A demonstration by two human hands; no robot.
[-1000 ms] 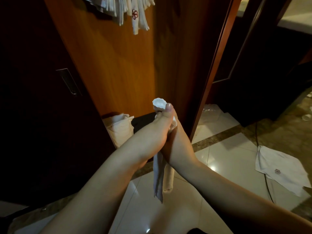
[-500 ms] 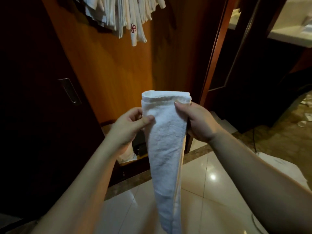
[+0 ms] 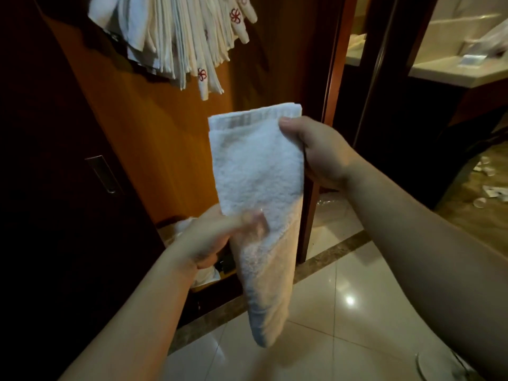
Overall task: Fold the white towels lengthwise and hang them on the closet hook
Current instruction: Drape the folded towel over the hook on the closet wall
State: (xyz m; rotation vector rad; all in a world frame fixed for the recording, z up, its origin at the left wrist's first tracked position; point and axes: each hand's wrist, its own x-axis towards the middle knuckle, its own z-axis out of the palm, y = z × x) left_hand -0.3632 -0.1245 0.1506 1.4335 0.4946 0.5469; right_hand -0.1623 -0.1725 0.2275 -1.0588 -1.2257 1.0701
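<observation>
A white towel (image 3: 257,171), folded into a long narrow strip, hangs in front of me. My right hand (image 3: 320,149) pinches its upper right corner, thumb on the front. My left hand (image 3: 217,237), blurred by motion, holds the strip's left edge about halfway down. Above, several folded white towels (image 3: 178,37) with red flower emblems hang in a bunch against the orange wooden closet panel (image 3: 154,127). The hook itself is hidden behind them.
A dark closet door with a recessed metal handle (image 3: 101,174) stands on the left. White cloth (image 3: 203,276) lies in the closet bottom. Glossy floor tiles (image 3: 343,312) spread below. A bathroom counter (image 3: 450,70) and floor litter (image 3: 481,202) show at right.
My left hand has slid from the towel's top edge down to its middle. The towel and the view have risen, so more of the hanging towels shows.
</observation>
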